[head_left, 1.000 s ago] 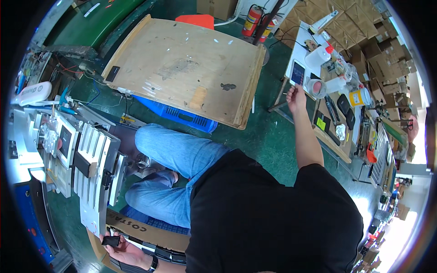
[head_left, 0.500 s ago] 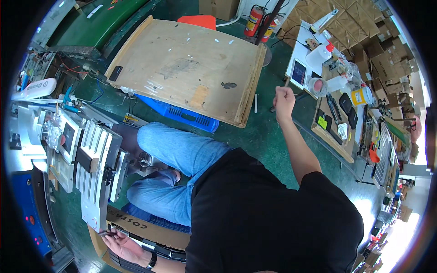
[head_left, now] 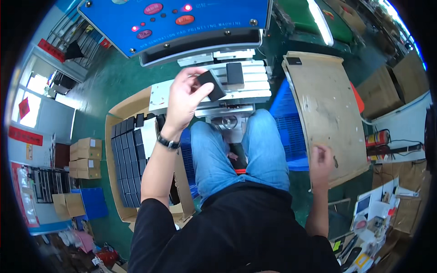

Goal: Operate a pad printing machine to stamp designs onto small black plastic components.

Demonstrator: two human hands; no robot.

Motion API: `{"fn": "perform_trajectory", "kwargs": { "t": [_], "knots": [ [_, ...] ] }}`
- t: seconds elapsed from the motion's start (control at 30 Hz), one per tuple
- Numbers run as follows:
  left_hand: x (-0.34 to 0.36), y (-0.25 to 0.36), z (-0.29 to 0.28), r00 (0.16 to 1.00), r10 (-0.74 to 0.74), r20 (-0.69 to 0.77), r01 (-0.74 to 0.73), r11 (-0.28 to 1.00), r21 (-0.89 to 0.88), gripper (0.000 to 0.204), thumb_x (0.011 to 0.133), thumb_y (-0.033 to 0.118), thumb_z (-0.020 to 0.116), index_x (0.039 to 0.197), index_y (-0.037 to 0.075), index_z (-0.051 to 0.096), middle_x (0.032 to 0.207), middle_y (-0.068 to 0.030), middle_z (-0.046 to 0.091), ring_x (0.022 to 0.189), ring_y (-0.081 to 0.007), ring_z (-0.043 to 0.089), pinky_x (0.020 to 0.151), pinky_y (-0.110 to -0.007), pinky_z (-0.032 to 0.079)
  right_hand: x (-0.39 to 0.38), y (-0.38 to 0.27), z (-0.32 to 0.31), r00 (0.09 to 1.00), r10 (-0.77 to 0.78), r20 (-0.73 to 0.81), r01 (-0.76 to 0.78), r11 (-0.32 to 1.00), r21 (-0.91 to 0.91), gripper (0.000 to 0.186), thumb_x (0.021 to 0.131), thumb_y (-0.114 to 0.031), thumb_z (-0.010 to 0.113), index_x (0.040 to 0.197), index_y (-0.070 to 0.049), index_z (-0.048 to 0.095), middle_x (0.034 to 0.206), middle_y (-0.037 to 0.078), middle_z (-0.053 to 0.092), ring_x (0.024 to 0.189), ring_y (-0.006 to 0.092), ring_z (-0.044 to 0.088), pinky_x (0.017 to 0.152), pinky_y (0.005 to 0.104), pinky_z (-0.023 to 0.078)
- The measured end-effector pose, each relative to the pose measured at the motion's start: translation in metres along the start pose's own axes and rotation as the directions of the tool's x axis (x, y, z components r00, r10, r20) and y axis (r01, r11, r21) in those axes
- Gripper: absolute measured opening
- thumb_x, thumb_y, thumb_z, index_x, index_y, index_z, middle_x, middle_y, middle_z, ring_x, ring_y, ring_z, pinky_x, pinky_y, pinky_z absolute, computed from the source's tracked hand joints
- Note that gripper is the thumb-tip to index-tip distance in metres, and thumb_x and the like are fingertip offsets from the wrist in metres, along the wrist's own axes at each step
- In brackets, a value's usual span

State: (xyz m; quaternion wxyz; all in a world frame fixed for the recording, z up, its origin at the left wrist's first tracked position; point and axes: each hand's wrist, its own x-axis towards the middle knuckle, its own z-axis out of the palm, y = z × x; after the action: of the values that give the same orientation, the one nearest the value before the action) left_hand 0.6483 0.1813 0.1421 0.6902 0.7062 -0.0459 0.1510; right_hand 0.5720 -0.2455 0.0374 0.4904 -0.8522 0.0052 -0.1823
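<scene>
Black block (head_left: 213, 84) in left hand (head_left: 183, 98), tilted, thumb across its face, fingers behind; hand closed around it. Held at the near edge of the silver slotted bed (head_left: 257, 81), just left of a second black block (head_left: 235, 73) lying on that bed. Right hand (head_left: 321, 160) blurred, fingers partly curled, over the left edge of the wooden board (head_left: 325, 109); can't tell if it holds anything. Carton (head_left: 132, 101) of black blocks (head_left: 125, 157) left of the legs.
</scene>
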Motion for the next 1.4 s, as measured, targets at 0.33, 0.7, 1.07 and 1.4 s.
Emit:
{"fn": "perform_trajectory", "kwargs": {
  "t": [0.33,0.7,1.07,1.4],
  "knots": [
    [0.053,0.000,0.020,0.977,-0.130,0.171,0.151,0.981,-0.120,0.037,0.104,-0.005,0.063,0.141,-0.002,0.060,0.131,-0.0160,0.071,0.105,-0.0177,0.070,0.094,-0.026,0.056,0.032,-0.045,0.061,0.887,-0.378,0.264,0.339,0.923,0.185,0.020,0.090,0.008,0.071,0.108,-0.001,0.073,0.081,0.006,0.067,0.060,0.0181,0.054,0.057,0.0303,0.046],
    [-0.023,-0.016,-0.023,0.980,-0.050,-0.195,0.024,0.991,-0.135,0.034,0.105,0.003,0.066,0.138,0.003,0.061,0.114,-0.0118,0.074,0.091,-0.0134,0.064,0.082,-0.025,0.052,0.091,-0.079,0.099,0.852,-0.459,0.252,0.348,0.856,0.383,0.018,0.092,0.007,0.070,0.108,0.001,0.073,0.082,0.005,0.065,0.064,0.0155,0.053,0.059,0.0275,0.044],
    [0.003,-0.046,-0.034,0.973,0.229,-0.032,-0.149,0.727,0.670,0.035,0.092,0.018,0.080,0.123,0.004,0.072,0.118,-0.0123,0.065,0.111,-0.0304,0.063,0.096,-0.039,0.054,0.116,-0.106,0.172,0.833,-0.547,0.082,0.475,0.783,0.401,0.010,0.094,0.006,0.068,0.101,0.000,0.069,0.090,0.008,0.064,0.077,0.0181,0.055,0.073,0.0282,0.048],
    [-0.010,-0.034,-0.047,0.930,0.335,0.152,-0.321,0.536,0.781,0.048,0.091,0.041,0.081,0.123,0.007,0.077,0.137,-0.0130,0.067,0.125,-0.0331,0.060,0.110,-0.042,0.049,0.104,-0.101,0.188,0.854,-0.521,0.002,0.469,0.769,0.434,0.010,0.095,0.007,0.065,0.101,0.000,0.068,0.097,0.010,0.065,0.080,0.0182,0.054,0.076,0.0273,0.047]
  ]
}}
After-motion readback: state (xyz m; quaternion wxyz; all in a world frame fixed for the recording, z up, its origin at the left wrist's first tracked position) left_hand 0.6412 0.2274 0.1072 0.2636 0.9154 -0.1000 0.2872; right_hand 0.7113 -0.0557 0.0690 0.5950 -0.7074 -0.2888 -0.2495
